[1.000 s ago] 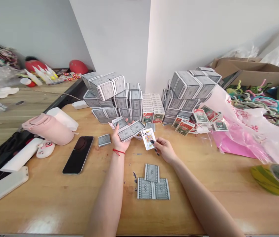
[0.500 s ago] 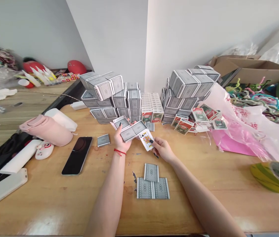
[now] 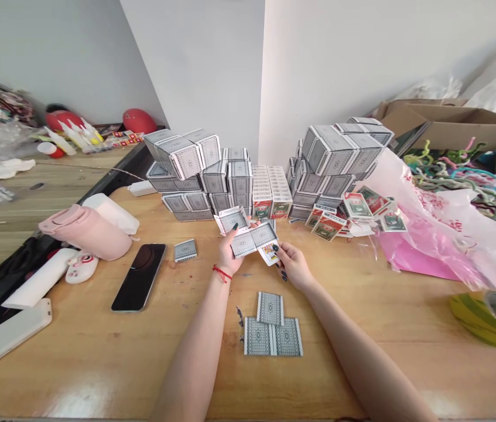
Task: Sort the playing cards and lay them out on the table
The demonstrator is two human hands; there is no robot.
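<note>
My left hand (image 3: 230, 249) grips a piece made of folded playing cards (image 3: 244, 242), grey patterned backs up, with the thumb on top. A face card (image 3: 267, 253) is pinched by its near end between the thumb and fingers of my right hand (image 3: 290, 264). Its far end lies under the right edge of the folded piece, where it is hidden. Below the hands, several folded cards (image 3: 270, 309) rest on the table, one overlapping two side by side. A single folded card (image 3: 185, 250) lies left of my left hand.
Stacked card blocks (image 3: 186, 167) stand at the back left, with more card blocks (image 3: 335, 152) at the back right. Card boxes (image 3: 269, 193) sit between them. A phone (image 3: 139, 276) and pink bottle (image 3: 92, 231) are at left, a tape roll (image 3: 489, 316) at right.
My left hand and the folded-card piece have moved right, toward my right hand. The face card now slides further under the piece, so less of its face shows.
</note>
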